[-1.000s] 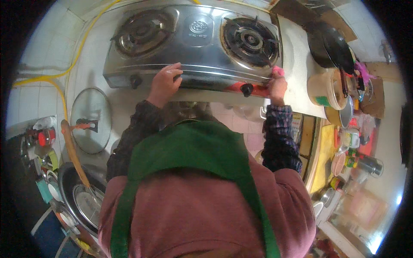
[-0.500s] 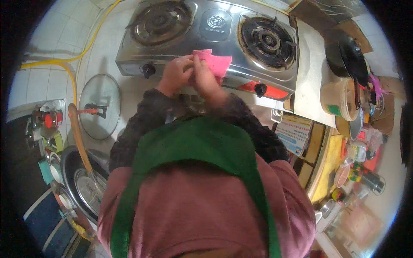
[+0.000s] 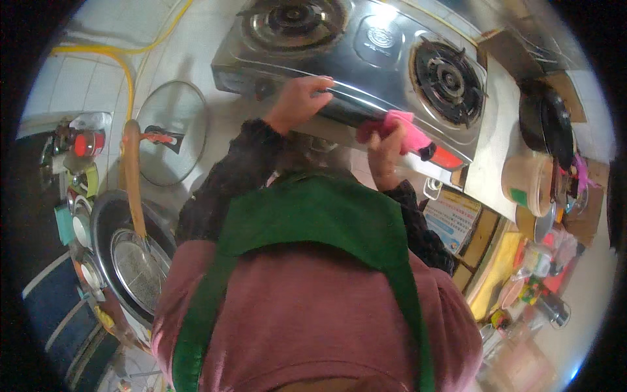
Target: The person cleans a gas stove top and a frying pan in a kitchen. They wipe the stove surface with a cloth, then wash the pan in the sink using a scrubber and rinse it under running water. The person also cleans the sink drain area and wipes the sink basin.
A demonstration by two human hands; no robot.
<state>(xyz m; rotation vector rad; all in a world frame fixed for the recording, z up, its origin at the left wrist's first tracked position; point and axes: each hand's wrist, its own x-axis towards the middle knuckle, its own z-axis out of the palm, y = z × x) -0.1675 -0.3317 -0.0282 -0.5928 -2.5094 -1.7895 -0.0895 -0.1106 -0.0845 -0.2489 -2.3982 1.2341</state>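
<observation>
Pink cloth at the front of a gas stove, seen from above. The cloth (image 3: pixel 406 129) is bright pink, soft and bunched, with a darker, shaded fold at its left; it lies against the right half of the front panel of the silver stove (image 3: pixel 346 60). Its right end meets a dark knob (image 3: pixel 428 151) in this view; whether they touch cannot be told. The right hand (image 3: pixel 386 153) has its grip closed on the cloth, fingers bent. The left hand (image 3: pixel 302 103) has a loosely opened grip, holding nothing, fingertips at the stove's front edge. This edge slants down to the right, its stretch between the hands lying open. Right of the stove, a bare strip of white desk (image 3: pixel 499 108) reaches toward a pale tub (image 3: pixel 522 185); on the left, a glass lid (image 3: pixel 189 134) stands near, apart from the stove. Count: one cloth, one stove, two burners (image 3: pixel 449 80), one lid, one tub.
</observation>
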